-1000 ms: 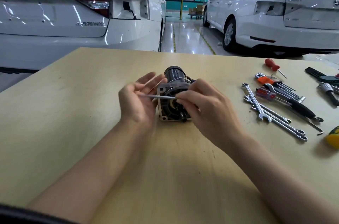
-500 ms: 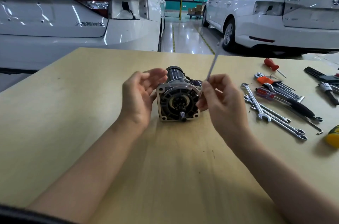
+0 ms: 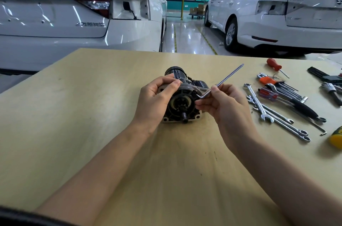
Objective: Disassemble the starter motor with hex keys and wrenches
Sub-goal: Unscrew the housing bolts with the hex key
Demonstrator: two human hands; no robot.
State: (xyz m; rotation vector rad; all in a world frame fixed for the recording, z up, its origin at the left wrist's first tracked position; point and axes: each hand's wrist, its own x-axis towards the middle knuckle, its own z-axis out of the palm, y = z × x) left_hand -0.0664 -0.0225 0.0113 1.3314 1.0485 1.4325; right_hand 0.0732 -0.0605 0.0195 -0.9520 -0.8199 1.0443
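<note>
The fingers point(image 3: 212, 90) of the right hand point(image 3: 227, 113) pinch the bend of a hex key point(image 3: 224, 79), and its short end now points at the top right corner of the starter motor point(image 3: 182, 100). A moment ago the key stood straight up, away from the motor. The left hand point(image 3: 155, 100) was open then; now its fingers curl over the motor's left side to hold it. It looks like a bolt is about to be turned. The motor lies in the middle of a wooden table point(image 3: 92, 133), wrenches point(image 3: 266, 111) and screwdrivers point(image 3: 273, 66) to the right. Two white cars point(image 3: 277, 13) are parked far behind.
</note>
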